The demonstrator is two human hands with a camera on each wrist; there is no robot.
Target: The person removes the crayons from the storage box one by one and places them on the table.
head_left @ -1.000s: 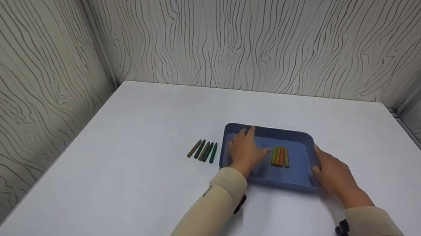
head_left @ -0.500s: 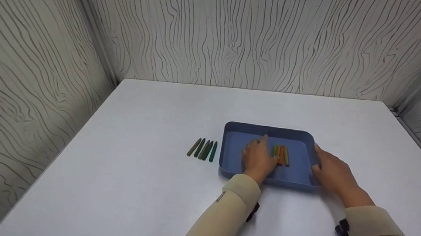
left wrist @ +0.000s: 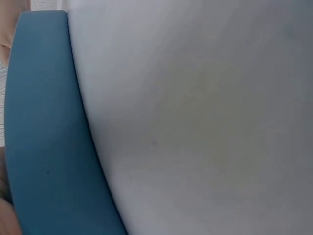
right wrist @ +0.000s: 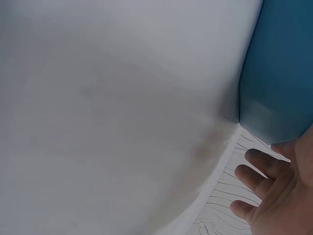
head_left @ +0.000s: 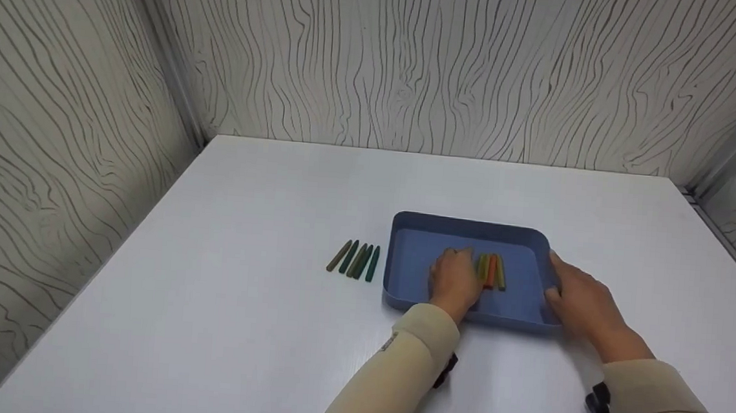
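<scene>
Our left hand point(head_left: 455, 280) in the blue tray point(head_left: 412, 265), just beside the bright crayons point(head_left: 492, 271)
We cannot tell whether its hidden fingertips pinch anything; our right hand point(head_left: 584, 306) touches the tray's right side, fingers loosely spread; the bright crayons lie inside the tray, the dark crayons point(head_left: 363, 262) just left of it on the white table point(head_left: 236, 327)
</scene>
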